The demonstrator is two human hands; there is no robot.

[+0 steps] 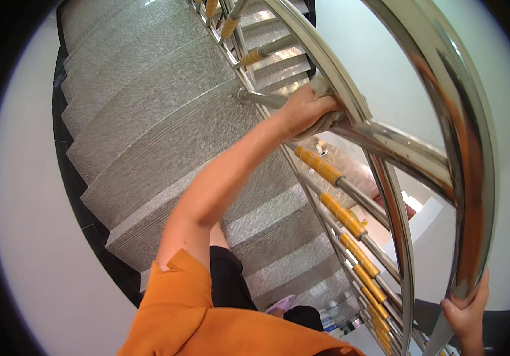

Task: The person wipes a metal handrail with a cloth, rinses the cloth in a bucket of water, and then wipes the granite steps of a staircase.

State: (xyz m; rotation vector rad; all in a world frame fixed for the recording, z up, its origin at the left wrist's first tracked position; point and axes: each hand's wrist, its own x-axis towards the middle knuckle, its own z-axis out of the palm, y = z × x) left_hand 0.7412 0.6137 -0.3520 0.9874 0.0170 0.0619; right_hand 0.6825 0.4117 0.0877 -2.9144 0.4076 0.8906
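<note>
My left hand (305, 110) reaches across and presses a greyish cloth (328, 121) against a stainless steel baluster post (408, 147), close to where the post meets a thinner curved steel rail (339, 66). Part of the cloth is hidden under the fingers. At the lower right, my right hand (468, 311) is wrapped around the thick polished steel handrail (473, 213), its thumb on the near side. The handrail curves up and away above both hands.
Speckled grey stone stairs (161, 111) rise at the left beside a white wall (28, 200) with black skirting (70, 178). Balusters with yellow sleeves (344, 213) line the open stairwell. A lilac shoe (283, 303) stands on a lower step. Boxes (330, 322) sit below.
</note>
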